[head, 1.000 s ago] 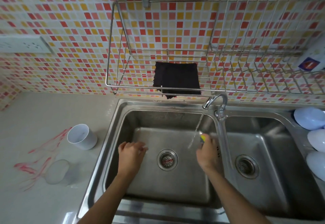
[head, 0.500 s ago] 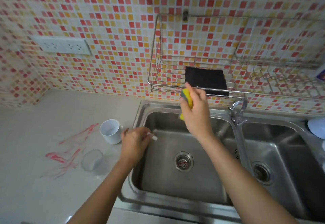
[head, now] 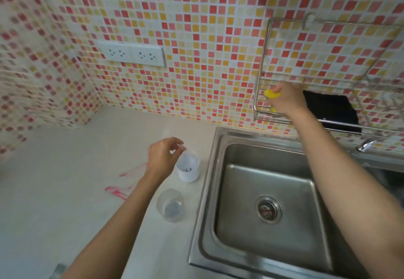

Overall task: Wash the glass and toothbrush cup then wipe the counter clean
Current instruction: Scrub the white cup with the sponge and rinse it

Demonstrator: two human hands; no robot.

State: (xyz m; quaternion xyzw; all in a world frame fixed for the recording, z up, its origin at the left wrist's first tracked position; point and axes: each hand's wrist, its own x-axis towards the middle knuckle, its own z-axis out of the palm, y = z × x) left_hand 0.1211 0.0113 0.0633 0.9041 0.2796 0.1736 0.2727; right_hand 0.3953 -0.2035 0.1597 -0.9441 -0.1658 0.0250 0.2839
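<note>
Just below the left hand [head: 162, 158]: glass [head: 170, 204] on the counter [head: 65, 202]; fingers curled over the toothbrush cup [head: 188, 169] rim, pinching something small, can't tell what. Hand came out of the sink [head: 262, 202]. Far side: right hand [head: 284, 99], up from the tap, grips the yellow sponge [head: 271, 94] at the rack [head: 261, 95]. Washing looks finished; red smears [head: 118, 191] remain

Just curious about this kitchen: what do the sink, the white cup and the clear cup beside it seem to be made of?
Sink: brushed stainless steel, grey with soft reflections. White cup: probably matte opaque plastic, though ceramic is possible. Clear glass: see-through, so glass or clear plastic; cannot tell which.
</note>
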